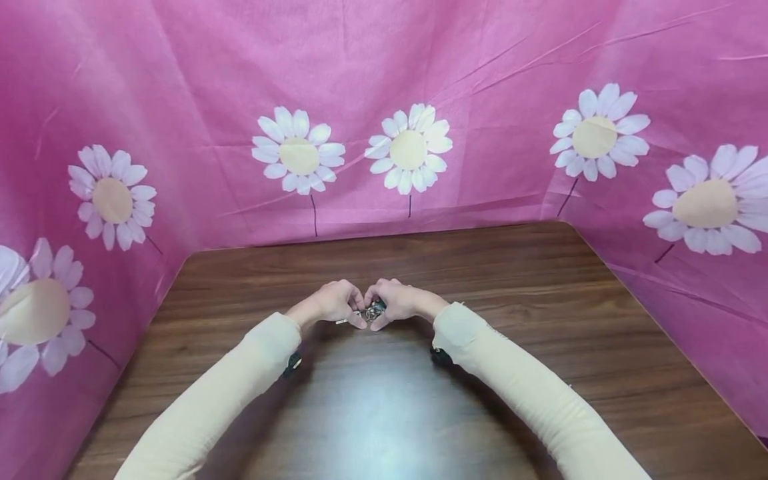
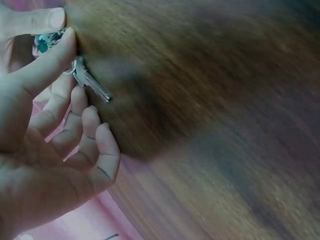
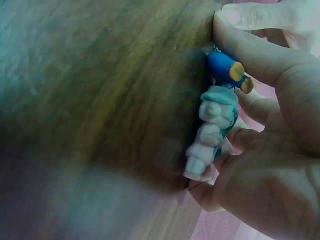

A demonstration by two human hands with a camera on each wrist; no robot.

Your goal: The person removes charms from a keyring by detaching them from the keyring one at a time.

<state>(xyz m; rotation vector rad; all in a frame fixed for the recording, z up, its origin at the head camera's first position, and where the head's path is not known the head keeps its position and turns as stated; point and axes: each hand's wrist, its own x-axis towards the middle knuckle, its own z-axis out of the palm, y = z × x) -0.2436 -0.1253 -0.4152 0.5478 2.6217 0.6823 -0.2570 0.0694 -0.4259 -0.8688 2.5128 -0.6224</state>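
Observation:
Over the far middle of the table, my left hand (image 1: pixel 337 300) and right hand (image 1: pixel 397 300) meet fingertip to fingertip around a small bunch of keys and charms. In the left wrist view, the left thumb and index finger pinch a metal key ring (image 2: pixel 73 66), and a silver key (image 2: pixel 91 84) hangs from it. The right thumb and fingers pinch the keychain's charm end. Below them, in the right wrist view, dangle a pale figurine (image 3: pixel 210 125) with a teal cap and a blue charm (image 3: pixel 222 69) with orange ends. Fingertips hide where ring and charms join.
The brown wood-grain table (image 1: pixel 384 400) spreads around both forearms. A pink cloth (image 1: pixel 480 80) printed with white daisies rises along its back and sides. Dark wrist devices (image 1: pixel 292 364) sit under the pale sleeves (image 1: pixel 240 373).

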